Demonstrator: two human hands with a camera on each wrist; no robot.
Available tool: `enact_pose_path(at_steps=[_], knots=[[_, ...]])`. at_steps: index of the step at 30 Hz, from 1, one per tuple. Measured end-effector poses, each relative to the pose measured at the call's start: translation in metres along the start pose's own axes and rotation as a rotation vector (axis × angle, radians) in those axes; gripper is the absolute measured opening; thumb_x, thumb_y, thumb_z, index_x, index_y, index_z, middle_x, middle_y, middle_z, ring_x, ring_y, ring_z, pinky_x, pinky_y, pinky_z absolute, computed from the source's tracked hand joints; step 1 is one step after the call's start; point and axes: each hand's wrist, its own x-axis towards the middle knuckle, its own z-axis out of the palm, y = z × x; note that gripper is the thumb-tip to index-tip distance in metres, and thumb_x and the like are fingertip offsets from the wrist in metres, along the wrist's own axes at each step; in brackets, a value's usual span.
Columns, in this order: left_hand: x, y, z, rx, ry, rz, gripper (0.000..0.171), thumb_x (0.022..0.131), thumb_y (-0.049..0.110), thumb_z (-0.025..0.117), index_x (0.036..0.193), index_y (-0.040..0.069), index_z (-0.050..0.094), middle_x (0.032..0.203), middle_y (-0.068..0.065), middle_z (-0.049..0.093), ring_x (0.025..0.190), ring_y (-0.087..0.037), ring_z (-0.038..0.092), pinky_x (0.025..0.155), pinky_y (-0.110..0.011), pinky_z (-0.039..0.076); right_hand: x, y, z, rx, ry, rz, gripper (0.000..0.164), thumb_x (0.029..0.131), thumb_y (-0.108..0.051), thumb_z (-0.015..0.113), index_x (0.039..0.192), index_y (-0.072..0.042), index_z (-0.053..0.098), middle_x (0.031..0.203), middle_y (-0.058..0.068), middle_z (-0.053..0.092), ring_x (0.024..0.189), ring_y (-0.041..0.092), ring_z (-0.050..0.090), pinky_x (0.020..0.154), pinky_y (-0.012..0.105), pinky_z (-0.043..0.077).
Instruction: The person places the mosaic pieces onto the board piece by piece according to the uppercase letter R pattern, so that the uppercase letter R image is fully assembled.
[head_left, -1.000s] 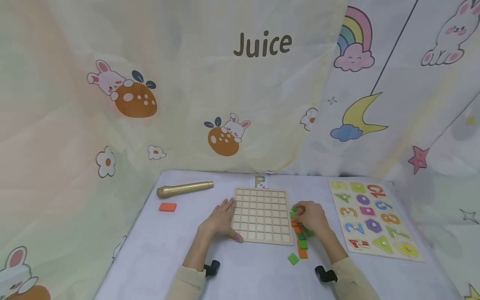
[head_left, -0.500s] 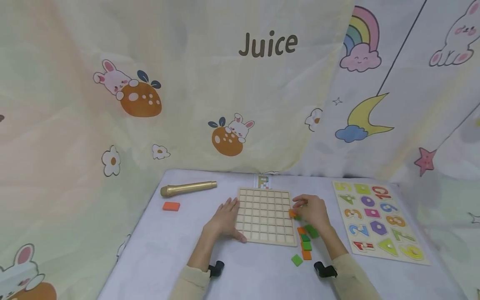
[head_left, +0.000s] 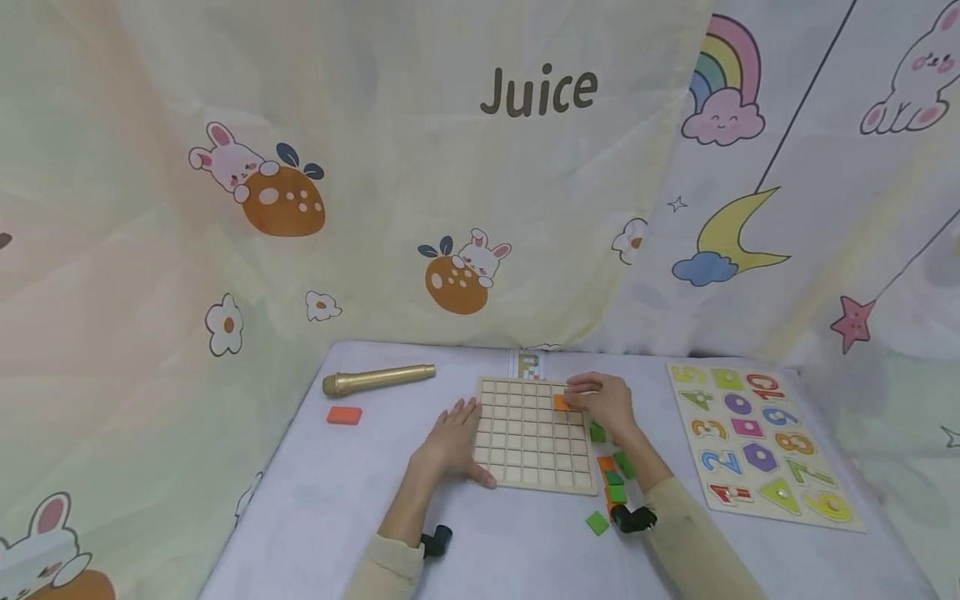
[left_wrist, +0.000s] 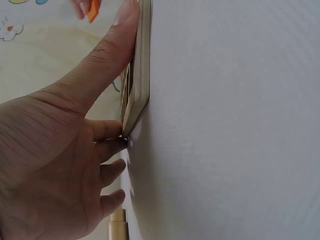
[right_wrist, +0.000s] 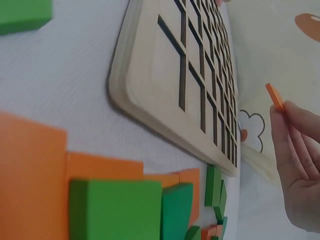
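Note:
A square wooden grid board (head_left: 521,450) lies flat on the table. My left hand (head_left: 447,442) rests at its left edge with spread fingers, the thumb against the near corner; the left wrist view shows the thumb (left_wrist: 102,57) along the board's side. Over the board's far right part, my right hand (head_left: 607,407) pinches a thin orange tile (head_left: 560,402) between thumb and fingertips. In the right wrist view, that orange tile (right_wrist: 274,96) is tilted, held above the board. Right of the board, green tiles (right_wrist: 125,210) and orange tiles (right_wrist: 30,175) lie in a loose row.
A single green tile (head_left: 597,523) lies nearer the front. At the back left are a gold microphone (head_left: 378,380) and an orange block (head_left: 344,415). A small pattern card (head_left: 528,364) stands behind the board. A number-and-shape puzzle board (head_left: 757,450) lies at right.
My right hand has lifted an orange tile from the row and carried it left and back over the board. The left hand stays on the board's edge. The view has shifted slightly.

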Motion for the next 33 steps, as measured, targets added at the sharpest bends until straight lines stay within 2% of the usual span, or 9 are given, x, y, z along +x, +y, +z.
enact_pose_path(at_steps=[5, 10, 14, 18, 21, 27, 29, 33], knots=[[-0.002, 0.001, -0.001, -0.002, -0.006, 0.000, 0.148, 0.053, 0.070, 0.092, 0.163, -0.001, 0.026, 0.171, -0.019, 0.022, 0.159, -0.038, 0.017, 0.128, -0.057, 0.018, 0.010, 0.000, 0.011, -0.012, 0.010, 0.010, 0.039, 0.086, -0.009, 0.087, 0.121, 0.000, 0.073, 0.098, 0.013, 0.079, 0.083, 0.022, 0.078, 0.078, 0.035, 0.065], [-0.003, 0.001, 0.000, 0.003, -0.008, -0.005, 0.149, 0.052, 0.072, 0.091, 0.164, -0.001, 0.025, 0.172, -0.019, 0.021, 0.159, -0.038, 0.017, 0.128, -0.057, 0.018, 0.016, -0.002, 0.023, 0.051, -0.022, -0.002, 0.038, 0.087, -0.003, 0.084, 0.122, 0.005, 0.071, 0.098, 0.016, 0.079, 0.083, 0.025, 0.079, 0.075, 0.036, 0.066], [-0.002, 0.001, 0.001, -0.006, 0.003, -0.003, 0.149, 0.052, 0.071, 0.092, 0.164, -0.001, 0.025, 0.171, -0.019, 0.022, 0.159, -0.038, 0.019, 0.128, -0.058, 0.020, 0.018, -0.004, 0.035, -0.057, 0.000, -0.057, 0.041, 0.084, -0.010, 0.089, 0.119, 0.001, 0.074, 0.097, 0.013, 0.080, 0.084, 0.022, 0.077, 0.075, 0.033, 0.065], [-0.003, 0.002, -0.001, -0.020, 0.005, -0.008, 0.148, 0.053, 0.070, 0.093, 0.163, -0.001, 0.025, 0.171, -0.020, 0.023, 0.158, -0.039, 0.020, 0.127, -0.058, 0.022, 0.019, -0.009, 0.049, -0.161, 0.021, -0.097, 0.037, 0.082, -0.013, 0.090, 0.115, -0.003, 0.077, 0.094, 0.010, 0.080, 0.084, 0.022, 0.076, 0.077, 0.035, 0.064], [-0.005, 0.003, -0.003, -0.036, -0.004, -0.017, 0.147, 0.053, 0.068, 0.094, 0.163, -0.001, 0.025, 0.171, -0.020, 0.022, 0.159, -0.038, 0.019, 0.127, -0.058, 0.021, 0.021, -0.010, 0.059, -0.152, 0.018, -0.091, 0.034, 0.082, -0.010, 0.090, 0.113, -0.004, 0.077, 0.094, 0.010, 0.080, 0.083, 0.023, 0.077, 0.076, 0.036, 0.065], [-0.005, 0.002, -0.001, -0.040, -0.016, -0.020, 0.147, 0.054, 0.069, 0.093, 0.164, 0.000, 0.024, 0.172, -0.018, 0.021, 0.159, -0.037, 0.018, 0.128, -0.056, 0.021, 0.028, -0.007, 0.073, -0.098, 0.029, -0.054, 0.031, 0.080, -0.006, 0.090, 0.108, -0.004, 0.078, 0.091, 0.009, 0.080, 0.078, 0.019, 0.077, 0.069, 0.029, 0.065], [-0.005, 0.002, -0.001, -0.039, -0.014, -0.019, 0.147, 0.054, 0.070, 0.093, 0.164, 0.000, 0.024, 0.172, -0.017, 0.021, 0.159, -0.036, 0.018, 0.128, -0.055, 0.021, 0.030, -0.006, 0.076, -0.082, 0.027, -0.061, 0.030, 0.080, -0.004, 0.089, 0.108, -0.002, 0.077, 0.090, 0.010, 0.080, 0.078, 0.021, 0.077, 0.069, 0.030, 0.065], [-0.005, 0.002, -0.001, -0.035, -0.012, -0.022, 0.147, 0.054, 0.069, 0.093, 0.164, 0.001, 0.024, 0.172, -0.017, 0.021, 0.159, -0.036, 0.018, 0.128, -0.055, 0.022, 0.034, -0.005, 0.080, -0.139, 0.020, -0.103, 0.029, 0.081, -0.005, 0.090, 0.106, -0.003, 0.077, 0.088, 0.008, 0.079, 0.078, 0.020, 0.077, 0.074, 0.031, 0.064]])
